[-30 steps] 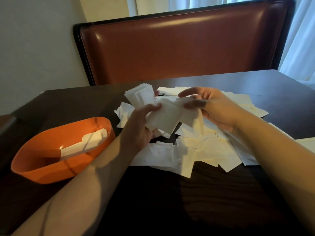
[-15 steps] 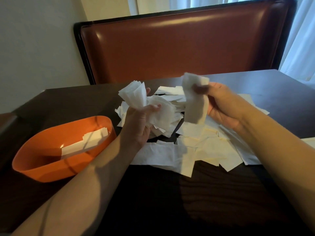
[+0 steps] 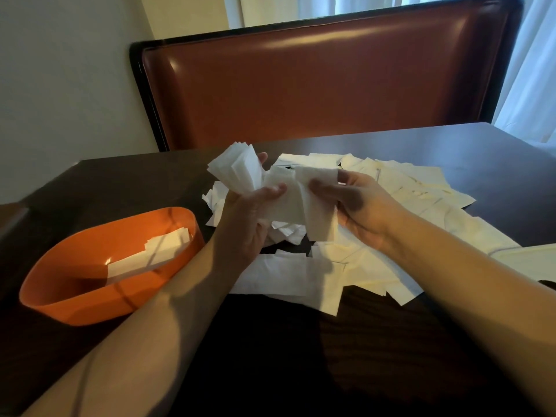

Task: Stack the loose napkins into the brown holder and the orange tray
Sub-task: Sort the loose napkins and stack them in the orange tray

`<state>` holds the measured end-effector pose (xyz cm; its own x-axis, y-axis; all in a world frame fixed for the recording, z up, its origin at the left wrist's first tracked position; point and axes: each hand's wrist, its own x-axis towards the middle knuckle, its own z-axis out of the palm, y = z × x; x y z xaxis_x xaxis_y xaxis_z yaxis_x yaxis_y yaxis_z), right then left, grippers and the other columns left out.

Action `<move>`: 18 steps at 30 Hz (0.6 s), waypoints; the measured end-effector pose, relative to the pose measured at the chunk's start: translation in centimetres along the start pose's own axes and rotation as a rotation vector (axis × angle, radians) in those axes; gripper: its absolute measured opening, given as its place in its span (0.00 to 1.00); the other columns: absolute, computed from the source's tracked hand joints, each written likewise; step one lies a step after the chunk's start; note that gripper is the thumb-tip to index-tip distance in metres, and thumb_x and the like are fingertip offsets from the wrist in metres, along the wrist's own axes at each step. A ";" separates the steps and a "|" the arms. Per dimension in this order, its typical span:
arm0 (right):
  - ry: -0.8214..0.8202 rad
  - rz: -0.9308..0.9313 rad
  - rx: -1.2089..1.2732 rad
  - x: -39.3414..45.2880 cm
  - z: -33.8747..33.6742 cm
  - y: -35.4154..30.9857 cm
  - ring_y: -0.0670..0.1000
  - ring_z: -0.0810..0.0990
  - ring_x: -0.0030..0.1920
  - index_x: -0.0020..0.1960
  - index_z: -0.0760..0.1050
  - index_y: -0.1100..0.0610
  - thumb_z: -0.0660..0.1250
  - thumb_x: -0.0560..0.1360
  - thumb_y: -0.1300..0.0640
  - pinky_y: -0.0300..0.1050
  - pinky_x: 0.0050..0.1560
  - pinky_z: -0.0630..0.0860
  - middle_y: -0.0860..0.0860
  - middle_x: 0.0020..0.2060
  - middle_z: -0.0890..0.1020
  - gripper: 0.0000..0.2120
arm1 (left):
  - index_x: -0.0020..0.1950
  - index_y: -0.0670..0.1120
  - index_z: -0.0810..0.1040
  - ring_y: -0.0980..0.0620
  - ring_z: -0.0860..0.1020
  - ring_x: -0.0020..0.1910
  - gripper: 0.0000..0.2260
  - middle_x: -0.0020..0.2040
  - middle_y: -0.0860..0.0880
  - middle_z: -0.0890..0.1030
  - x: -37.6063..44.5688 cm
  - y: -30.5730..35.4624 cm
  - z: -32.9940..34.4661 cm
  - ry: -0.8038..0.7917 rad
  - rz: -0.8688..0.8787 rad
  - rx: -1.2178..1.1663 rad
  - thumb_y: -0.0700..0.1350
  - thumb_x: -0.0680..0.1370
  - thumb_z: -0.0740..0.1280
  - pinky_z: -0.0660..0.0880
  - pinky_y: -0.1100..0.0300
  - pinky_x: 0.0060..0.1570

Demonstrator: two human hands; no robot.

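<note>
**Gathering napkins by the handful**

Working above the loose napkins (image 3: 346,266) on the table (image 3: 301,356), the left hand (image 3: 243,221) is gripping a fanned bundle (image 3: 237,168) while the right hand (image 3: 358,206) is pinching one napkin (image 3: 316,203) against it, likely building a stack for the nearby orange tray (image 3: 90,305). No brown holder is showing.

Brown booth seat (image 3: 325,85), curtained window (image 3: 535,70), dark table (image 3: 270,356).

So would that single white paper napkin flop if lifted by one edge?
Probably: the white paper napkin pinched by the right hand hangs limp below the fingers. It looks thin and light, so likely easy to crease.
</note>
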<state>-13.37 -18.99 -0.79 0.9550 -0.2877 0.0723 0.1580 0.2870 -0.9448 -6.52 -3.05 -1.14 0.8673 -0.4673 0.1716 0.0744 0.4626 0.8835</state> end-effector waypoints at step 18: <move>-0.437 -0.172 -0.167 -2.0 -1.3 -5.8 0.46 0.82 0.43 0.47 0.81 0.56 0.69 0.69 0.70 0.36 0.44 0.79 0.49 0.41 0.82 0.12 | 0.64 0.52 0.77 0.47 0.79 0.53 0.17 0.51 0.45 0.82 0.0 0.7 0.2 0.013 -0.259 0.126 0.59 0.82 0.58 0.74 0.46 0.59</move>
<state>-16.55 -21.27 4.11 0.9401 0.1026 0.3252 0.3144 0.1081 -0.9431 -6.61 -2.87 -0.40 0.8337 -0.5476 -0.0715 0.2329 0.2313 0.9446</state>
